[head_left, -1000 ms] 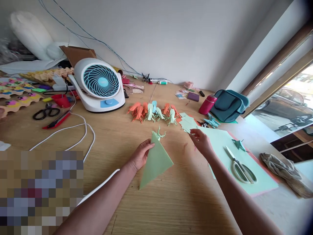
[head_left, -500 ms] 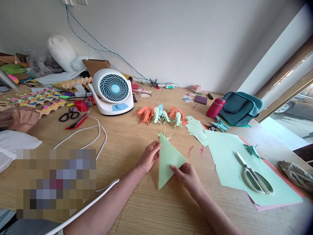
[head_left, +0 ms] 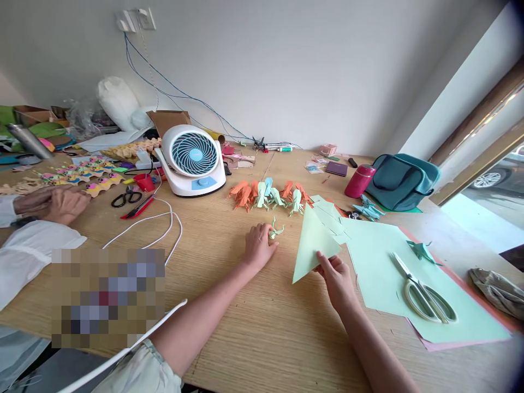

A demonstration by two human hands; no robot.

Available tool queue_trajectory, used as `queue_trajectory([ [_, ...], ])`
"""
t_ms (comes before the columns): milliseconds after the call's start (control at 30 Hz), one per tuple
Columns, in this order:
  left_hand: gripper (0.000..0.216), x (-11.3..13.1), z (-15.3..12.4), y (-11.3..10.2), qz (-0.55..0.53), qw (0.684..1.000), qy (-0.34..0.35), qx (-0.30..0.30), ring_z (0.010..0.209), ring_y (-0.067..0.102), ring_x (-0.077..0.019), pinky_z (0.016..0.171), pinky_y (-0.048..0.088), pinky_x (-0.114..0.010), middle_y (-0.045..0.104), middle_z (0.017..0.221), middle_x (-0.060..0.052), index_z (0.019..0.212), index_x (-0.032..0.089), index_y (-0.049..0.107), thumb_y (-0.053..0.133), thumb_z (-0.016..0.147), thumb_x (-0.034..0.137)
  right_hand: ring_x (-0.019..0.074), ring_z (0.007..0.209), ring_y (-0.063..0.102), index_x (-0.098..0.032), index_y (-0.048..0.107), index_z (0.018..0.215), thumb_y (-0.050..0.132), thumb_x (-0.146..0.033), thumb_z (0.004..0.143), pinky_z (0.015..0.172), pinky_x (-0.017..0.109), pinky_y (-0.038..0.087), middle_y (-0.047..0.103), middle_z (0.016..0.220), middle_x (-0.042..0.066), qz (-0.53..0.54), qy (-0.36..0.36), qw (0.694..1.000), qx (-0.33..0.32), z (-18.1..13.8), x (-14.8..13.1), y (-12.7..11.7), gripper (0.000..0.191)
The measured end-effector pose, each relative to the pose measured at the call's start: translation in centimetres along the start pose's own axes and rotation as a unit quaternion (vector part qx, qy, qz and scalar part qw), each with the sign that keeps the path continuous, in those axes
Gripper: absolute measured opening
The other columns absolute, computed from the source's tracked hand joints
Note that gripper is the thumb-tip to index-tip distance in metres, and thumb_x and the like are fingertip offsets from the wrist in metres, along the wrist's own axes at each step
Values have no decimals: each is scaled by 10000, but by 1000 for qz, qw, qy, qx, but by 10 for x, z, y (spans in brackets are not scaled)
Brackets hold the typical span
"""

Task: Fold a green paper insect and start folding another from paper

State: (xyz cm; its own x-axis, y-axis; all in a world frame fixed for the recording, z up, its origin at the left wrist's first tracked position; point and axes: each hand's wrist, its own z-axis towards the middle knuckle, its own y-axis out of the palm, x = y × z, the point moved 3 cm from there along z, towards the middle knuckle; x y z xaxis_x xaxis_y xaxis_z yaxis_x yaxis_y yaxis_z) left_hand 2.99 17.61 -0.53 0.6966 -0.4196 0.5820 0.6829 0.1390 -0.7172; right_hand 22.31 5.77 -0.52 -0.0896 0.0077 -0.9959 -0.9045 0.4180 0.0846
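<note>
In my right hand [head_left: 338, 275] is a pale green sheet of paper [head_left: 313, 243] folded into a triangle, pinched between thumb and fingers near its right corner and lifted off the table. My left hand [head_left: 260, 248] rests on the wood with curled fingers closed at the left side of a small pale green origami figure [head_left: 277, 229] with thin curling limbs; part of it is hidden by the fingers. Beyond both hands stands a row of origami figures, among them an orange one [head_left: 242, 195] and a pale green one [head_left: 297, 201].
Loose green sheets [head_left: 327, 213] lie right of the row. Scissors [head_left: 426, 297] rest on larger green paper [head_left: 380, 262]. A pink bottle [head_left: 360, 181] and teal bag [head_left: 399, 181] stand behind. A white fan [head_left: 192, 158] is back left; another person's hands [head_left: 67, 204] rest at far left.
My left hand has let go of the paper triangle and moved onto the small origami figure. My right hand has carried the triangle to the right. The view has shifted slightly left.
</note>
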Motion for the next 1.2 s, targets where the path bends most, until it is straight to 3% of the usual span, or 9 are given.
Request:
queue_trajectory([
  [267, 201, -4, 24, 5, 5, 1000, -2, -6, 970, 571, -278, 855, 374, -390, 674, 943, -58, 916, 218, 610, 647, 777, 79, 212, 680, 632, -194, 653, 714, 729, -649, 727, 642, 322, 511, 714, 731, 58, -8, 1, 997, -76, -8, -7, 18, 461],
  [500, 227, 0, 18, -9, -124, 992, -20, 29, 1136, 517, -298, 969, 371, -421, 629, 1104, -103, 978, 213, 617, 629, 772, 117, 253, 769, 675, -176, 705, 837, 669, -702, 757, 698, 359, 538, 754, 872, 109, -12, -16, 991, -134, -7, 0, 25, 533],
  [600, 108, 4, 0, -16, -232, 972, -32, 6, 916, 607, -216, 849, 457, -345, 657, 944, -82, 919, 190, 594, 497, 883, 223, 248, 781, 672, -173, 705, 842, 666, -693, 770, 713, 354, 532, 755, 882, 105, -22, -24, 989, -147, -6, 3, 25, 526],
  [667, 213, 6, -12, -18, -305, 951, -48, -20, 797, 620, -183, 734, 479, -301, 664, 872, -74, 952, 176, 584, 413, 927, 299, 240, 767, 664, -170, 707, 851, 663, -678, 785, 706, 343, 521, 752, 861, 93, -35, -26, 987, -156, -6, 5, 25, 514],
  [800, 403, 9, -25, -20, -420, 902, -81, -54, 743, 618, -159, 626, 463, -257, 664, 866, -82, 993, 157, 578, 290, 959, 436, 215, 715, 632, -169, 685, 822, 640, -647, 825, 647, 312, 481, 726, 792, 62, -65, -30, 985, -160, -7, 6, 24, 480],
  [900, 387, 10, -27, -18, -472, 872, -99, -79, 643, 558, -125, 555, 400, -221, 604, 729, -27, 861, 161, 587, 465, 904, 526, 205, 701, 614, -168, 673, 812, 630, -624, 845, 627, 301, 461, 711, 779, 54, -85, -36, 982, -164, -8, 5, 22, 459],
  [1000, 343, 10, -27, -16, -501, 852, -121, -96, 551, 462, -82, 513, 339, -200, 510, 615, 33, 738, 161, 568, 678, 787, 482, 217, 745, 623, -169, 668, 820, 635, -609, 848, 662, 308, 472, 712, 811, 57, -95, -41, 979, -177, -7, 5, 20, 442],
  [1200, 390, 12, -30, -13, -542, 814, -167, -127, 506, 445, -63, 455, 274, -188, 510, 592, 42, 686, 151, 557, 806, 659, 450, 230, 789, 639, -167, 685, 908, 601, -637, 861, 683, 316, 492, 728, 882, 73, -91, -40, 979, -177, -7, 4, 20, 479],
])
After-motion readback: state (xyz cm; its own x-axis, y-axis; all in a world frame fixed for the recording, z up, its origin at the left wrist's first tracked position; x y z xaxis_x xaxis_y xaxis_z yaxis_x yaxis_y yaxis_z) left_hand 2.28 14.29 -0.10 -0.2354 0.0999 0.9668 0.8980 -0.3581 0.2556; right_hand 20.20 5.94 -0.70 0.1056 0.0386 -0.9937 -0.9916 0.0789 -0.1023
